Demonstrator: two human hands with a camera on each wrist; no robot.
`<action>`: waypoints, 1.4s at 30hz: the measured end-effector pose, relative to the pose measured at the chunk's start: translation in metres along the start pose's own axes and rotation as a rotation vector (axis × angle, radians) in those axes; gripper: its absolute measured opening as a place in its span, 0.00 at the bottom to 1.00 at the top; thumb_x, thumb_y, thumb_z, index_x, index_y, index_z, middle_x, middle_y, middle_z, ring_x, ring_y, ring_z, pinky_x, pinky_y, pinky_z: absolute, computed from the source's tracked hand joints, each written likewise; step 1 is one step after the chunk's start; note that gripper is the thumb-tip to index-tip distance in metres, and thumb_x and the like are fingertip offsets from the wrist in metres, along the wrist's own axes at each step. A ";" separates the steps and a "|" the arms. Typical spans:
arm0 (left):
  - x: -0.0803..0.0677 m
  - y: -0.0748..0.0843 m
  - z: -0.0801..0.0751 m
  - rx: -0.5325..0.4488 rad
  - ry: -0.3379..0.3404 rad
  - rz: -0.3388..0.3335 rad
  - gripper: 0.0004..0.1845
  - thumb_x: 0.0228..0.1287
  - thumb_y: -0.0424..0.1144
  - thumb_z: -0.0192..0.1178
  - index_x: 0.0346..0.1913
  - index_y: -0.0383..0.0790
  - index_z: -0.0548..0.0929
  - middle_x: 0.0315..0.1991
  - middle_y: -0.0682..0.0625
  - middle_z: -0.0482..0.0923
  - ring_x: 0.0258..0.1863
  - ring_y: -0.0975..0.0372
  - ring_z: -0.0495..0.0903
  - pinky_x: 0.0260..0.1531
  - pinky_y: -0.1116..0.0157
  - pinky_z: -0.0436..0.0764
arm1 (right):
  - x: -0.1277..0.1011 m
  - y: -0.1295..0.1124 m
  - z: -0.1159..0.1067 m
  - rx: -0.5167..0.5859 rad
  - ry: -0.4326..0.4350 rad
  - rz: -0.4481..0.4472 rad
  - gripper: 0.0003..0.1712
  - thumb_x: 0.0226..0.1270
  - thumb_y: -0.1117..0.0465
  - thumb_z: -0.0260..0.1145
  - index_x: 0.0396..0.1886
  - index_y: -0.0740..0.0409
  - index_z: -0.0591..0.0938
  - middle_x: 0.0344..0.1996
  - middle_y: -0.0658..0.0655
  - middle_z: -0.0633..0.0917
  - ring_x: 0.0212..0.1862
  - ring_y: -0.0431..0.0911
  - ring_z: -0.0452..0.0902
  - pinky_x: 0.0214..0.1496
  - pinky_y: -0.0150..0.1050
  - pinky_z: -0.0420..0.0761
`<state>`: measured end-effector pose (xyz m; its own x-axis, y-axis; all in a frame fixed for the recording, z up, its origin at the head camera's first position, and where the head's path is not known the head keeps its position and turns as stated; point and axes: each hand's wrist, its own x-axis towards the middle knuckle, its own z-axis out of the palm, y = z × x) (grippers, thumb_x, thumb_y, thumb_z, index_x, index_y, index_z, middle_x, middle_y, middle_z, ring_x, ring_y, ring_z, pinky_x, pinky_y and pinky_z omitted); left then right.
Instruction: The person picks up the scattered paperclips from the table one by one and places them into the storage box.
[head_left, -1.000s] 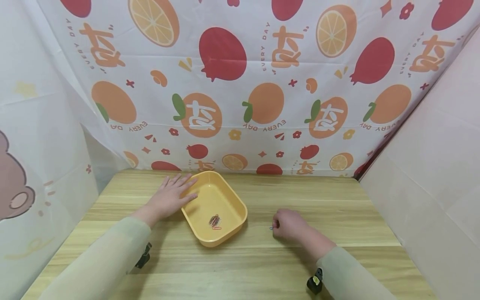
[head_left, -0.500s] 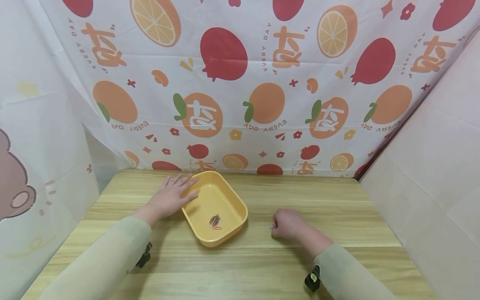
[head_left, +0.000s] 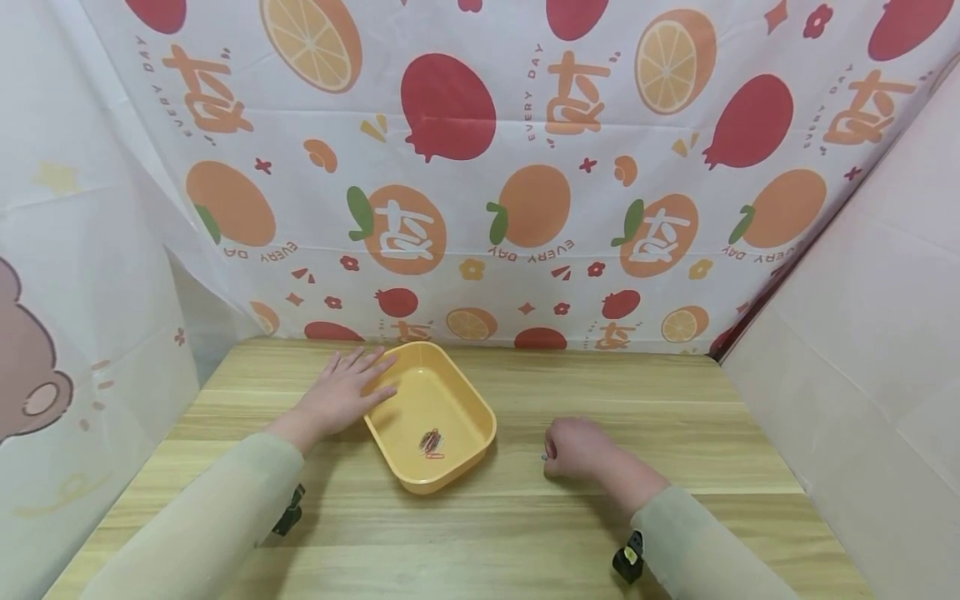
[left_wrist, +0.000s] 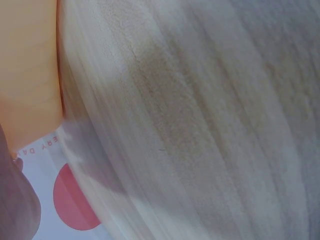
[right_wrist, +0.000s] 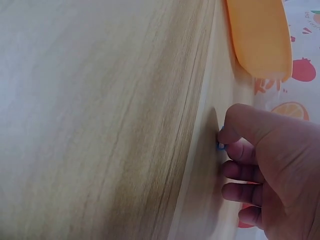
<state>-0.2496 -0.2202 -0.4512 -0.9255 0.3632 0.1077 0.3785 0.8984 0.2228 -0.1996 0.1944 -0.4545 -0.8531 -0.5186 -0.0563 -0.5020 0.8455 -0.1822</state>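
Observation:
A yellow plastic tray (head_left: 447, 385) stands on the wooden table, with a small pile of paper clips (head_left: 431, 442), some of them red, on its floor. My left hand (head_left: 339, 397) rests on the tray's left rim, fingers spread and reaching over the inside. To the right of the tray, low at the tabletop, my right hand (head_left: 581, 450) pinches a small blue paper clip (right_wrist: 221, 146) between thumb and index finger. Most of that clip is hidden by the fingertips; a rounded blue end shows. The other fingers of the right hand are curled.
The wooden tabletop (head_left: 480, 542) spreads around the tray and both hands. A fruit-printed cloth (head_left: 480, 167) hangs behind the table's far edge. Pale cloth walls stand at left (head_left: 97, 275) and right (head_left: 862, 333).

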 end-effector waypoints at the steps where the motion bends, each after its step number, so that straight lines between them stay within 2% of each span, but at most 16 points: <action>1: 0.000 0.000 0.000 0.000 0.000 0.000 0.40 0.71 0.70 0.39 0.78 0.52 0.58 0.79 0.45 0.49 0.77 0.40 0.43 0.72 0.38 0.34 | 0.000 0.000 -0.001 -0.004 -0.001 -0.004 0.12 0.45 0.61 0.68 0.12 0.46 0.73 0.14 0.43 0.71 0.19 0.39 0.63 0.29 0.37 0.69; 6: 0.001 0.000 0.000 0.004 -0.002 0.000 0.39 0.72 0.69 0.40 0.78 0.53 0.58 0.79 0.45 0.48 0.77 0.40 0.43 0.72 0.38 0.34 | -0.002 0.002 -0.001 -0.030 0.006 -0.015 0.13 0.47 0.59 0.69 0.13 0.45 0.73 0.17 0.42 0.71 0.21 0.39 0.64 0.33 0.37 0.69; 13: 0.002 0.000 0.000 -0.003 0.001 -0.002 0.36 0.74 0.63 0.46 0.78 0.52 0.58 0.79 0.44 0.49 0.77 0.40 0.43 0.72 0.38 0.34 | -0.005 0.008 0.004 -0.044 0.056 -0.041 0.15 0.55 0.58 0.72 0.15 0.44 0.76 0.21 0.41 0.70 0.25 0.39 0.65 0.37 0.38 0.68; 17: 0.002 -0.001 0.001 0.003 0.000 -0.001 0.38 0.73 0.66 0.44 0.78 0.52 0.57 0.79 0.44 0.49 0.77 0.40 0.43 0.72 0.38 0.34 | -0.007 0.010 0.005 -0.059 0.083 -0.058 0.12 0.58 0.57 0.73 0.18 0.44 0.81 0.22 0.40 0.71 0.27 0.38 0.66 0.38 0.39 0.71; 24: -0.001 0.002 -0.002 -0.015 0.019 -0.006 0.41 0.71 0.70 0.40 0.78 0.51 0.59 0.79 0.44 0.51 0.77 0.40 0.44 0.72 0.38 0.36 | -0.013 0.013 0.008 -0.069 0.138 -0.123 0.04 0.57 0.58 0.76 0.24 0.47 0.89 0.24 0.39 0.75 0.29 0.37 0.71 0.38 0.38 0.73; 32: -0.001 0.001 -0.002 -0.020 0.008 -0.010 0.40 0.71 0.70 0.40 0.78 0.51 0.58 0.79 0.44 0.50 0.77 0.41 0.43 0.72 0.38 0.34 | -0.016 0.015 0.009 -0.076 0.154 -0.135 0.02 0.56 0.58 0.76 0.26 0.47 0.90 0.25 0.38 0.77 0.31 0.37 0.72 0.38 0.35 0.72; 42: 0.001 -0.001 0.000 -0.017 -0.002 -0.013 0.36 0.74 0.62 0.47 0.78 0.52 0.58 0.79 0.45 0.49 0.77 0.41 0.42 0.72 0.39 0.33 | -0.016 0.017 0.007 -0.045 0.171 -0.153 0.03 0.56 0.58 0.76 0.26 0.47 0.90 0.26 0.39 0.78 0.32 0.37 0.73 0.41 0.40 0.76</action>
<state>-0.2504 -0.2205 -0.4510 -0.9302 0.3525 0.1025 0.3670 0.8985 0.2408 -0.1932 0.2159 -0.4639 -0.7764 -0.6153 0.1363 -0.6298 0.7655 -0.1315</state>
